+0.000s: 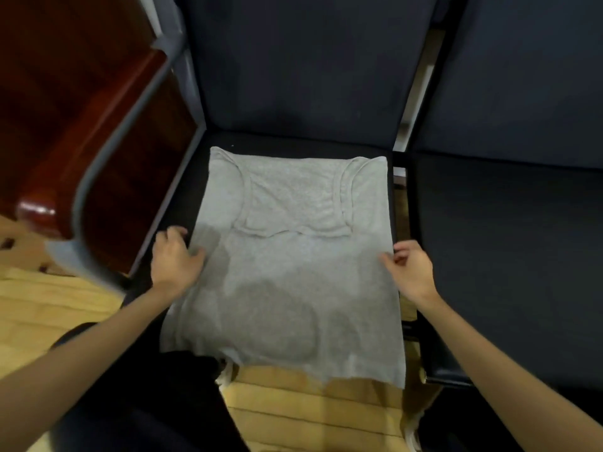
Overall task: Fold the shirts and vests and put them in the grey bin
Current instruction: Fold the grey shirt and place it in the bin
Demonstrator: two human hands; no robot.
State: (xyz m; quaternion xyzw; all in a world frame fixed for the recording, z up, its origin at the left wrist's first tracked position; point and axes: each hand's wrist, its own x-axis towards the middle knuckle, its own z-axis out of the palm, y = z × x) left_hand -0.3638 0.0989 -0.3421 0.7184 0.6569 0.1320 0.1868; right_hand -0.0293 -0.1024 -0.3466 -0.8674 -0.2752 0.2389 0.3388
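The grey vest (287, 256) lies flat on the dark chair seat (404, 223), the left hand (174, 259) and right hand (409, 269) pinching its side edges, probably ready to fold one side inward.

Grey vest (293, 272), sleeveless, deep scooped neckline, spread flat face-up on dark chair seat (202, 151), straps toward the backrest, lower hem hanging over the seat's front edge, mostly smooth, hem uneven
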